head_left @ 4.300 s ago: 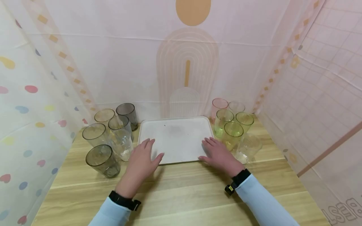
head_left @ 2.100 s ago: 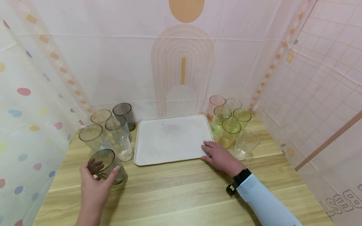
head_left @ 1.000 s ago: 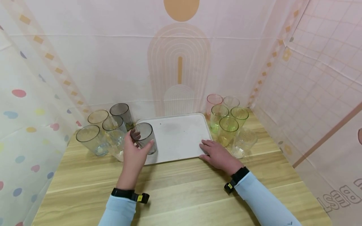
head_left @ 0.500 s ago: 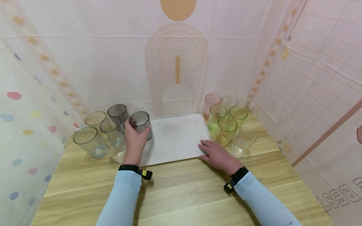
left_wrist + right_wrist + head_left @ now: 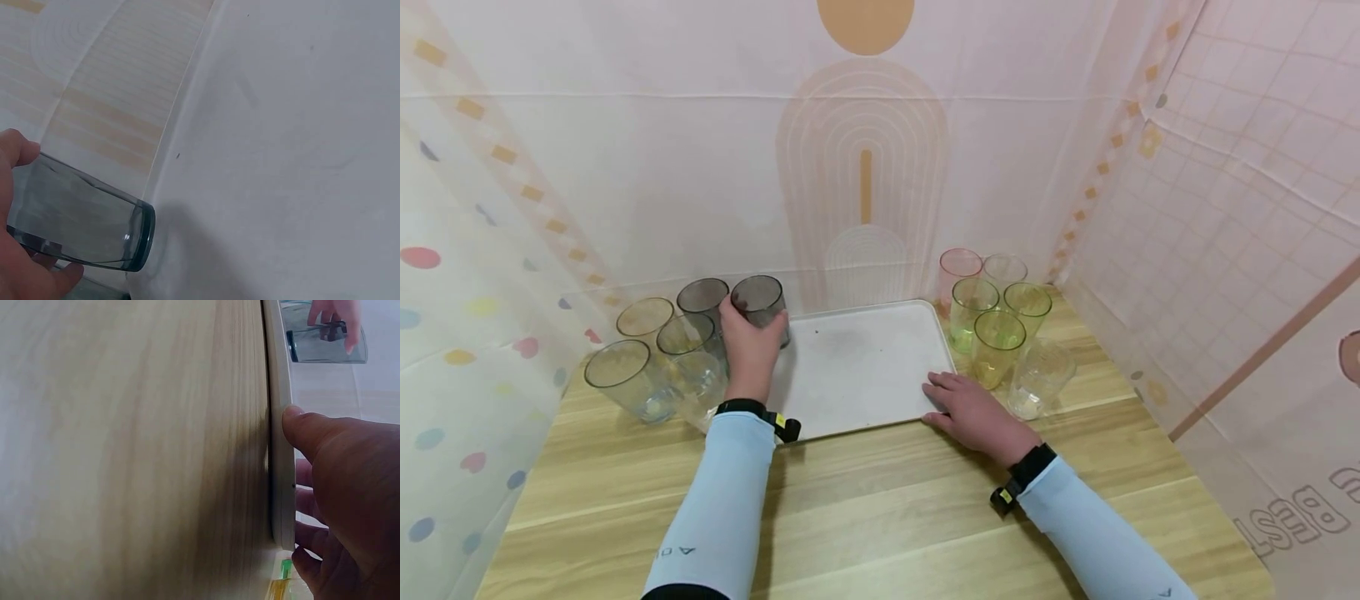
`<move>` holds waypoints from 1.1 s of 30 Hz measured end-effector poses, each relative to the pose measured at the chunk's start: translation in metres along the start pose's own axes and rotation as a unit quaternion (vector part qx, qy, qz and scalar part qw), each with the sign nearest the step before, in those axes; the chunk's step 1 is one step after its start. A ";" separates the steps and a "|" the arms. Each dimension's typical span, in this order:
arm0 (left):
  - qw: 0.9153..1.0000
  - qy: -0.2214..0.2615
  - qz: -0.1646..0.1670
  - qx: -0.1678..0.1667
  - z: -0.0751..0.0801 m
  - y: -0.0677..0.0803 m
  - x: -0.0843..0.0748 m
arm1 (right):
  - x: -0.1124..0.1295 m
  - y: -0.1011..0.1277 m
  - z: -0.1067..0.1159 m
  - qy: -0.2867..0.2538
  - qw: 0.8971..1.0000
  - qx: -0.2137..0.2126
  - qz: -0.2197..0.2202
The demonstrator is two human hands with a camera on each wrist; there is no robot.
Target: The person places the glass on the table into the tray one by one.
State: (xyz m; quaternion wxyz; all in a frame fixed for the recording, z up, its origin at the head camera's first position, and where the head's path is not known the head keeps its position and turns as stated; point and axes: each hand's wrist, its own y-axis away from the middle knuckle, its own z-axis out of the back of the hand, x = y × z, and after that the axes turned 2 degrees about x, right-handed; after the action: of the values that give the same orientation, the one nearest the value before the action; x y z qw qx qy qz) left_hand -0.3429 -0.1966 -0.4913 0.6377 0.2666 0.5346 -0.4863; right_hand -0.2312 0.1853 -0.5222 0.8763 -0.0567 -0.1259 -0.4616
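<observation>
My left hand grips a grey-tinted drinking glass over the back left corner of the white tray. In the left wrist view, thumb and fingers lie on opposite sides of this glass, whose base sits close to the tray; I cannot tell whether they touch. My right hand rests at the tray's front right corner with relaxed fingers. In the right wrist view its thumb touches the tray rim.
Left of the tray stand several glasses, among them a dark grey glass and a bluish glass. Right of it are a pink glass, a yellow glass, a clear glass and others. A patterned cloth hangs behind.
My left hand took the grey glass from the front left of the table, carried it right over the tray, then back to its far left corner. The right hand stays at the tray.
</observation>
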 end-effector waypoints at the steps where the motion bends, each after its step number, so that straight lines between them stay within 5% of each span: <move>1: 1.000 -0.004 0.000 0.001 0.000 -0.002 0.000 | 0.000 0.001 0.000 -0.002 1.000 0.000 -0.001; 11: 0.999 -0.023 0.032 0.020 -0.005 -0.012 -0.004 | -0.001 0.003 -0.003 0.005 1.000 -0.005 -0.002; 33: 0.998 -0.043 0.045 0.017 -0.016 -0.012 0.006 | -0.001 0.008 0.000 0.006 1.000 -0.009 0.004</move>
State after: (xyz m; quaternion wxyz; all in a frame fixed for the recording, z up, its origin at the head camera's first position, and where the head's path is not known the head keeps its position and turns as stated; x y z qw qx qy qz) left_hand -0.3604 -0.1892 -0.4991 0.6768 0.2803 0.4857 -0.4770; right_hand -0.2252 0.1899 -0.5226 0.8784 -0.0625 -0.1163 -0.4593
